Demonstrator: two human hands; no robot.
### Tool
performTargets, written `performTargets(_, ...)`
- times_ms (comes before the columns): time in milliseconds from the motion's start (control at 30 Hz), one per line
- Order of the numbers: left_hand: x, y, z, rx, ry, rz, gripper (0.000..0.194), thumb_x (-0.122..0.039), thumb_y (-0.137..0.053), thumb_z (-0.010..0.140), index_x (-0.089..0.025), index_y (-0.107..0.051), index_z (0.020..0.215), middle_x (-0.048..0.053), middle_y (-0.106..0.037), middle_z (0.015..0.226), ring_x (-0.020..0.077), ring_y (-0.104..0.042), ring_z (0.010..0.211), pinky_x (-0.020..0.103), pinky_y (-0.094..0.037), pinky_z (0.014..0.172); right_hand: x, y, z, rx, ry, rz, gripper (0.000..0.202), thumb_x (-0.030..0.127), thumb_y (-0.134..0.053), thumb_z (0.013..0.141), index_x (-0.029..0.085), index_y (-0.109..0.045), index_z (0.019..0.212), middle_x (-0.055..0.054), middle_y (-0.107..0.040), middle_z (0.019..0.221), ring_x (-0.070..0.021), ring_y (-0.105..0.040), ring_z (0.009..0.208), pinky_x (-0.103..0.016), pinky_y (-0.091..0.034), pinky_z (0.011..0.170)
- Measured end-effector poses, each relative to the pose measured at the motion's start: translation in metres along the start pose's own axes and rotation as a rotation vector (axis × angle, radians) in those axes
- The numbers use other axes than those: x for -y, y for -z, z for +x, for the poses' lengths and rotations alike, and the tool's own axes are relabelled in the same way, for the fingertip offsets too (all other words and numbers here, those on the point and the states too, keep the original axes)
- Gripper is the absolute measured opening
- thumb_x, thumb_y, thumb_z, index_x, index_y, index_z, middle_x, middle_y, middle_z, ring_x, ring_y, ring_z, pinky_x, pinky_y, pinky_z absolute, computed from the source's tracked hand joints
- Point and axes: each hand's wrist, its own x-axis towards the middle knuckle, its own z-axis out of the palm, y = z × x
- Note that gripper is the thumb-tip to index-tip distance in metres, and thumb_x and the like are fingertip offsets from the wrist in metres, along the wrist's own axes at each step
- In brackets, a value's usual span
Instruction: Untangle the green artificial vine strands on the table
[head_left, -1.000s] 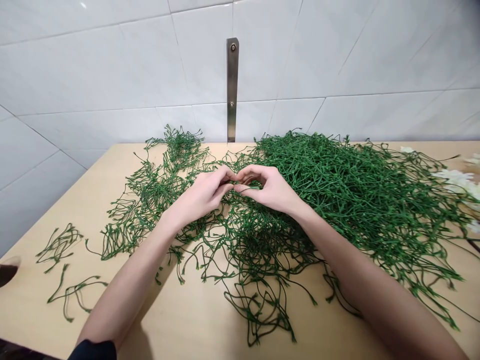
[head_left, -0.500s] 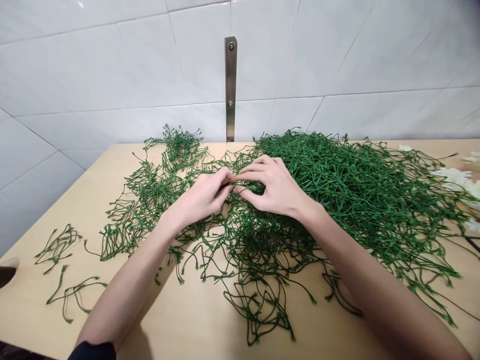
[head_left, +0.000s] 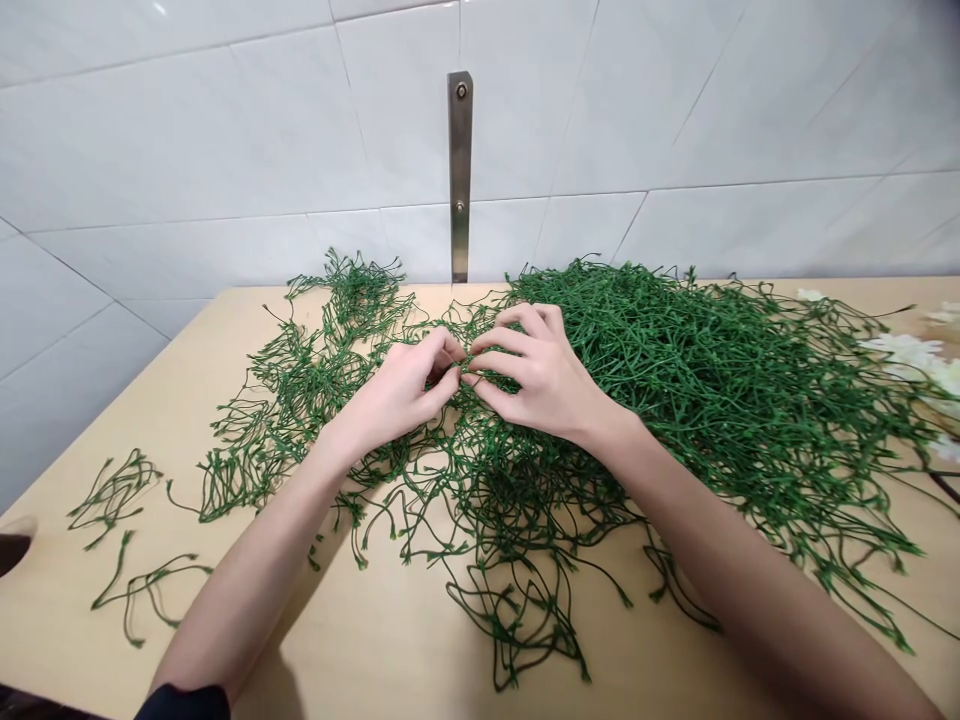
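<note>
Thin green artificial stems [head_left: 675, 370] with small tips form a large heap on the right, with looser tangles toward the left and front. At the centre, my left hand [head_left: 420, 385] pinches a green stem between thumb and fingers. My right hand [head_left: 529, 370] faces it from the right, thumb and fingertips closed on the same small spot of green stem. The fingertips of both hands nearly meet. Exactly how the stem runs between them is too small to tell.
A light wooden table [head_left: 360, 630] bears everything. White flowers [head_left: 907, 355] lie at the right edge. A metal bracket [head_left: 460, 170] is fixed to the tiled wall behind. Small loose stems [head_left: 116, 495] lie at the left, and a dark object [head_left: 13, 550] sits at the left edge.
My right hand has shifted slightly left and its fingers have curled more, with the fingertips closer to my left hand. My left hand has barely moved.
</note>
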Motion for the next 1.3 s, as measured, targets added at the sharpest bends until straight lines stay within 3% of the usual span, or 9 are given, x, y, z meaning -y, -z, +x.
performTargets(433,-0.008,0.001,-0.001,0.01,0.013,-0.151,0.004,-0.017,-0.054,0.088,-0.017,-0.054,0.092,-0.004,-0.058,0.069,0.0082,-0.05,0.06,0.021,-0.039,0.055,0.006,-0.008,-0.002,-0.003,-0.136,0.161,0.021,0.018,-0.054,0.082,0.017,-0.073,0.089,-0.003,-0.077,0.097,-0.0248,-0.057,0.098,-0.043,-0.035,0.087)
performTargets(567,-0.01,-0.001,0.0,-0.007,-0.002,-0.201,0.006,-0.012,-0.055,0.084,-0.017,-0.055,0.087,-0.003,-0.057,0.07,0.008,-0.05,0.061,0.021,-0.038,0.056,0.007,-0.01,-0.002,-0.033,-0.133,0.167,0.02,0.017,-0.05,0.08,0.016,-0.07,0.077,-0.004,-0.075,0.08,-0.023,-0.059,0.087,-0.041,-0.037,0.081)
performTargets(667,-0.009,-0.001,0.0,-0.005,0.01,-0.309,0.007,-0.011,-0.057,0.082,-0.017,-0.054,0.082,-0.003,-0.054,0.069,0.0076,-0.047,0.058,0.021,-0.037,0.053,0.009,-0.009,-0.001,-0.036,-0.127,0.171,0.021,0.016,-0.047,0.08,0.017,-0.065,0.071,-0.004,-0.07,0.069,-0.0212,-0.059,0.078,-0.04,-0.037,0.078)
performTargets(933,-0.003,-0.001,0.002,0.026,0.062,-0.596,0.014,-0.016,-0.064,0.079,-0.017,-0.051,0.075,-0.003,-0.051,0.069,0.0064,-0.043,0.055,0.02,-0.035,0.048,0.012,-0.002,0.003,-0.051,-0.115,0.388,0.017,0.011,-0.048,0.074,0.019,-0.062,0.073,-0.003,-0.067,0.071,-0.0199,-0.059,0.077,-0.038,-0.043,0.078)
performTargets(1300,-0.004,0.001,0.001,0.059,0.048,-0.577,0.015,-0.014,-0.063,0.079,-0.017,-0.05,0.074,-0.004,-0.052,0.066,0.0054,-0.041,0.052,0.02,-0.034,0.047,0.001,-0.005,-0.001,0.003,-0.113,0.492,0.028,0.001,-0.039,0.077,0.019,-0.059,0.071,-0.001,-0.065,0.071,-0.0165,-0.059,0.078,-0.035,-0.04,0.082)
